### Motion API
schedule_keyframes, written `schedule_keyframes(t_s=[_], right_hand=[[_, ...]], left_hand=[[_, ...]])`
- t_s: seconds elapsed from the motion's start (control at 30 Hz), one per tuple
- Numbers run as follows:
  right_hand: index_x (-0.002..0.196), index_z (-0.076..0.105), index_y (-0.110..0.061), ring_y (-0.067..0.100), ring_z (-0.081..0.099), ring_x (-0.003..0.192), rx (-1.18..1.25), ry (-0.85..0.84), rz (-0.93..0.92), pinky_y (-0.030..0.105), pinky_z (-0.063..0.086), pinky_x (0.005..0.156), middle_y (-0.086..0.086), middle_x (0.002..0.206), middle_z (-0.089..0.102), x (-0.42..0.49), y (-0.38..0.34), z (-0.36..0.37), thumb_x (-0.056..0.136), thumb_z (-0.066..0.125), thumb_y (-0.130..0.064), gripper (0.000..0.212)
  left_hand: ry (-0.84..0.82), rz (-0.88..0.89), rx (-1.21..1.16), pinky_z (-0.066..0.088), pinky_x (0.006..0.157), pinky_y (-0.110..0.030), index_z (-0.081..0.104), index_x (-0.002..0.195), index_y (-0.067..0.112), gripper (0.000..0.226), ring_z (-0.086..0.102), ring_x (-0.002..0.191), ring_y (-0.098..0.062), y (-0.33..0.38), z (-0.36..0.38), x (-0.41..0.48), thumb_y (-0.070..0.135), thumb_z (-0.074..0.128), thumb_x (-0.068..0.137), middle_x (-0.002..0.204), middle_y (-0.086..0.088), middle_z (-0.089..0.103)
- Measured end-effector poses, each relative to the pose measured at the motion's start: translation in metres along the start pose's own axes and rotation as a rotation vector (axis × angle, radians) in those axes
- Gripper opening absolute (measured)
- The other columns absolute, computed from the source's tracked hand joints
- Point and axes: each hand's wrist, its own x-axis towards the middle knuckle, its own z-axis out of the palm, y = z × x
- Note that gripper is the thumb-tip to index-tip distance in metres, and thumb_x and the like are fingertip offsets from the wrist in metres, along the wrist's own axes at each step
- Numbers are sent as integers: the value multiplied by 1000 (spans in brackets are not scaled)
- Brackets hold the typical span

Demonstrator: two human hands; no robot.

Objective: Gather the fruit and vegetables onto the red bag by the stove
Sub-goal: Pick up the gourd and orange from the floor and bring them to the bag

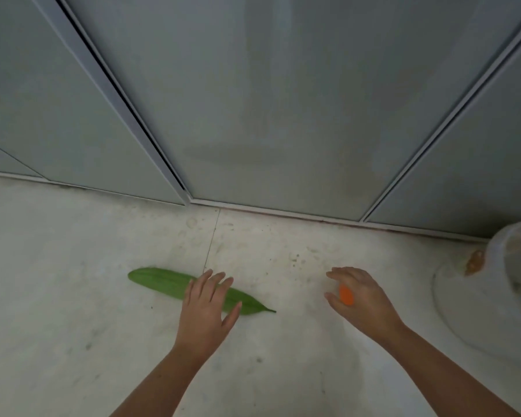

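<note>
A long green gourd lies on the pale stone counter, its pointed tip toward the right. My left hand hovers flat over its middle with the fingers spread, covering part of it. Whether the hand touches the gourd I cannot tell. My right hand is curled around a small orange vegetable, which shows between thumb and fingers. The red bag and the stove are out of view.
Frosted grey sliding panels with white frames rise at the back of the counter. A white round appliance with a wide base and brown stains stands at the right edge.
</note>
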Motion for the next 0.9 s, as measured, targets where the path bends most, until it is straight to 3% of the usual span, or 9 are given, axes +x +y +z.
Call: schedule_keyframes(t_s=[0.17,0.33,0.5,0.67,0.9], right_hand=[[119,60,-17,22,46,119,6,-67,67,32,33,101,2,128,56,8,21,16,80,68,-29,41],[123,55,-20,21,36,127,-96,-94,146,42,22,105,1,136,47,9,39,18,80,67,-35,47],[121,58,-17,26,35,127,-141,-98,177,48,32,102,5,135,48,2,55,17,75,72,-33,51],[125,52,-19,23,29,128,-87,-102,238,37,40,95,3,140,39,-9,66,16,76,72,-28,54],[132,42,-25,20,24,130,-72,-161,278,34,41,94,-1,146,27,-17,70,18,78,69,-33,62]], left_hand=[[-82,-60,7,41,94,-54,58,113,12,64,43,116,-25,-15,30,-3,61,22,92,112,-9,63],[-160,-139,11,43,92,-54,62,112,9,75,48,112,-27,-20,45,-2,66,18,89,111,-10,64],[-224,-177,20,45,90,-56,62,113,8,81,53,110,-33,-25,59,1,70,17,87,112,-12,64],[-208,-144,76,45,88,-56,63,111,9,77,42,113,-26,-29,69,2,70,27,82,111,-12,65],[-92,-4,202,45,84,-56,62,107,12,54,40,112,-25,-41,78,6,50,54,70,111,-12,65]])
